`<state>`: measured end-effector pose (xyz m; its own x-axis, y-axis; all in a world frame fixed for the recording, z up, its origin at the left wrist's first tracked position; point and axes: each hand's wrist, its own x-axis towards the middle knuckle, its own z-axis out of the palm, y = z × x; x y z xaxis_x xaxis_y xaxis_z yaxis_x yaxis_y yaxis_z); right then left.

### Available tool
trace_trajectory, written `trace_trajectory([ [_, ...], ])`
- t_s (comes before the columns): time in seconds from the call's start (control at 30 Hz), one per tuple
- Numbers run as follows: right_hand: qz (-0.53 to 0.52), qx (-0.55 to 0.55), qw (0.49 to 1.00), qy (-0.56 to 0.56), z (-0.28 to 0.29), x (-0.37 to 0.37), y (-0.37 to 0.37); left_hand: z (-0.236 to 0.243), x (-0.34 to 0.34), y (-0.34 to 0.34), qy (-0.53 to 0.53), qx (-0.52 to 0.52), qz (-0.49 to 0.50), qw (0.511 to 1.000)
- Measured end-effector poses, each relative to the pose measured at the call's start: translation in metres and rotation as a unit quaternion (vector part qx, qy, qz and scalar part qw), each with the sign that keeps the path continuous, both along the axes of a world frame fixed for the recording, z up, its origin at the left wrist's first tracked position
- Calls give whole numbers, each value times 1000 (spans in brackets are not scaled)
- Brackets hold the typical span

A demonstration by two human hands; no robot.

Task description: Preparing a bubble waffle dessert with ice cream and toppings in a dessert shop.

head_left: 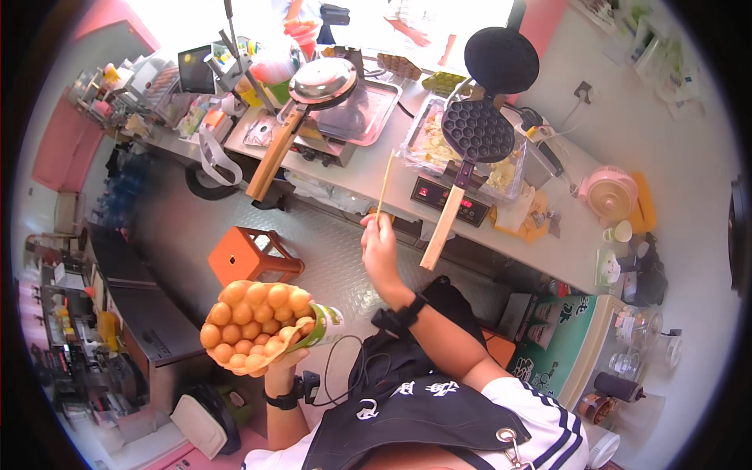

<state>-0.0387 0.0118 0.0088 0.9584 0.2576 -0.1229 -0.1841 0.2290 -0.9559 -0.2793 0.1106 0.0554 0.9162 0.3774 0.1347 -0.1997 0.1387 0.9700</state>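
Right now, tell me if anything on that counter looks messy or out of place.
Batter scraps lie scattered in the clear tray under the open bubble waffle iron. The left hand holds the bubble waffle upright, intact.

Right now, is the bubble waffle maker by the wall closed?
No. The bubble waffle iron stands open, its round lid tipped up and its dimpled plate bare.

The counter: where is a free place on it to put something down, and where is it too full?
On the counter, a bare strip runs between the steel tray and the open bubble-waffle iron, near the stick in the right hand. A second bare patch lies between the pink fan and the front edge. The far left end is crowded.
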Motion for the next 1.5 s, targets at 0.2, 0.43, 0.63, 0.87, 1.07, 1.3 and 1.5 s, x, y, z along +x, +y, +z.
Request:
trace_trajectory([
  [0.2, -251, -401, 878, -74, -44, 136, 38, 54, -3, 35, -66, -133, 169, 974],
  [0.43, -241, -580, 777, -40, -49, 182, 30, 40, -58, 165, -124, -134, 226, 957],
  [0.63, -210, -637, 740, -59, -86, 213, 45, 59, -82, 270, -157, -191, 256, 934],
  [0.87, -235, -696, 673, -93, -130, 247, -16, 68, -96, 373, -145, -208, 258, 932],
  [1.07, -232, -774, 589, -16, -76, 213, 33, 55, -130, 469, -135, -212, 251, 935],
  [1.3, -291, -758, 583, -20, -20, 33, 125, 36, -194, 612, -190, -270, 135, 934],
  [1.5, -96, -687, 705, 146, -75, -114, 256, 29, -245, 733, -171, -249, 86, 949],
])
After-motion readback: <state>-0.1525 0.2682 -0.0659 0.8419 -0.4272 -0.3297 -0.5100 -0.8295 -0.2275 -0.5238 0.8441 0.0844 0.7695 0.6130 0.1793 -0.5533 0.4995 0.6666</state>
